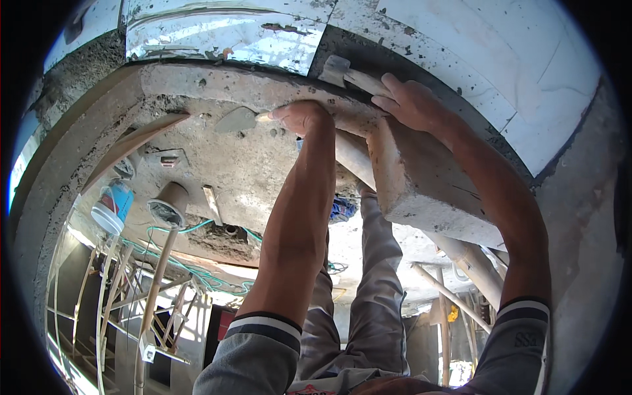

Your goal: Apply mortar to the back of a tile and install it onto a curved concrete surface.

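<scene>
My left hand [299, 117] is closed round the handle of a pointing trowel [237, 120]. Its grey blade points left, below the far concrete ledge [230, 84]. Farther right, my right hand [415, 104] grips the pale handle of a short tool with a broad grey head [336, 70]. That head resembles a hammer or hatchet; its exact kind cannot be told. It lies over the dark mortar strip [359, 49] between the ledge and the white slabs. Part of the right hand's grip is hidden behind its knuckles.
White marbled slabs [461, 52] spread beyond the ledge. A concrete block edge [421, 178] juts out beside my right arm. Down left are a blue-and-white bucket [113, 207], a dark-mouthed bucket [168, 204], a wooden board [131, 145], a green hose [197, 273] and poles [155, 296].
</scene>
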Motion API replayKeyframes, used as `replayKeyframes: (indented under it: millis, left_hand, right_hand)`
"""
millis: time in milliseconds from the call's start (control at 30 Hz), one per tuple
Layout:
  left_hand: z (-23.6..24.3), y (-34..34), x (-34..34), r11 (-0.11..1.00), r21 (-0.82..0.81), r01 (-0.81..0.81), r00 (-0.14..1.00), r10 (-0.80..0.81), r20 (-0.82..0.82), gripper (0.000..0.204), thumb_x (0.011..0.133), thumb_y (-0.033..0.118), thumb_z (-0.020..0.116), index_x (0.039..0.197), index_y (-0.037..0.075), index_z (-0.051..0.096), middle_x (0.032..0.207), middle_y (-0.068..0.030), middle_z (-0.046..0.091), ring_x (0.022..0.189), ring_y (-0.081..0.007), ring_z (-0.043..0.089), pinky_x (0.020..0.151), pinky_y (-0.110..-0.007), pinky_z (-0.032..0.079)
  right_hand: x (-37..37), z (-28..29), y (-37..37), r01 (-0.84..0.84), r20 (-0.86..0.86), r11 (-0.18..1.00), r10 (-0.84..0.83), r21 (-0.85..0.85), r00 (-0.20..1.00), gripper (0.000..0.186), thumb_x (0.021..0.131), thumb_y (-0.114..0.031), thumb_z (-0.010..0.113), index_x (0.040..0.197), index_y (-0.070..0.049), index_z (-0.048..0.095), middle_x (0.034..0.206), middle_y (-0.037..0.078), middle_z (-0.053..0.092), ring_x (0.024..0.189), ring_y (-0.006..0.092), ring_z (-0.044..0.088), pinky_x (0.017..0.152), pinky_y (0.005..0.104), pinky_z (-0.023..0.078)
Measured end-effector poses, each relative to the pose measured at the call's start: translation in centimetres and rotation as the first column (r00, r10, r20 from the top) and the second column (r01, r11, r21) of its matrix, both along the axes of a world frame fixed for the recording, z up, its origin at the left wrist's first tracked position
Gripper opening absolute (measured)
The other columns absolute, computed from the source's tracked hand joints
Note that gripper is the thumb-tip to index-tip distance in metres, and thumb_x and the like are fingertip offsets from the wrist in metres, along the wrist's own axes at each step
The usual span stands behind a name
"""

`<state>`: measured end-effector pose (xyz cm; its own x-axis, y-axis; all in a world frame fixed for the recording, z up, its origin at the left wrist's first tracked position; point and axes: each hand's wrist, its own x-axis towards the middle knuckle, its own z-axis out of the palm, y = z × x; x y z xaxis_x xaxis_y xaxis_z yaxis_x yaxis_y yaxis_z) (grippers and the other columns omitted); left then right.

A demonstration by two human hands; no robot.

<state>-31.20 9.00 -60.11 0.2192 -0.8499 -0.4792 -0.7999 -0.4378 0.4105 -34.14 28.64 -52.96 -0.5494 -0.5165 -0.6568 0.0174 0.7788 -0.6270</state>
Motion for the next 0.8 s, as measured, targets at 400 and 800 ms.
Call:
replayKeyframes:
  millis: [400,800]
  left_hand:
    - [-0.4,-0.4,1.4,1.000,0.016,-0.019,1.000,0.019,0.015,0.077,0.094,0.047,0.013,0.108,-0.019,0.050,0.110,-0.0389,0.050,0.107,-0.0485,0.048,0.095,-0.050,0.037]
    - [-0.5,-0.4,0.4,0.998,0.002,0.062,0.994,-0.062,0.091,0.086,0.092,0.053,0.014,0.111,-0.025,0.043,0.117,-0.0365,0.048,0.113,-0.0430,0.048,0.102,-0.041,0.037]
  right_hand:
    - [-1.1,0.9,-1.1,0.215,-0.252,0.960,-0.256,-0.180,0.933,0.036,0.088,-0.034,0.055,0.097,-0.002,0.044,0.069,0.024,0.058,0.070,0.0425,0.058,0.060,0.0468,0.045]
    - [2.3,0.9,3.7,0.361,-0.239,0.910,-0.404,-0.202,0.883,0.037,0.088,-0.036,0.054,0.099,-0.002,0.042,0.067,0.024,0.057,0.070,0.0441,0.057,0.062,0.0495,0.044]
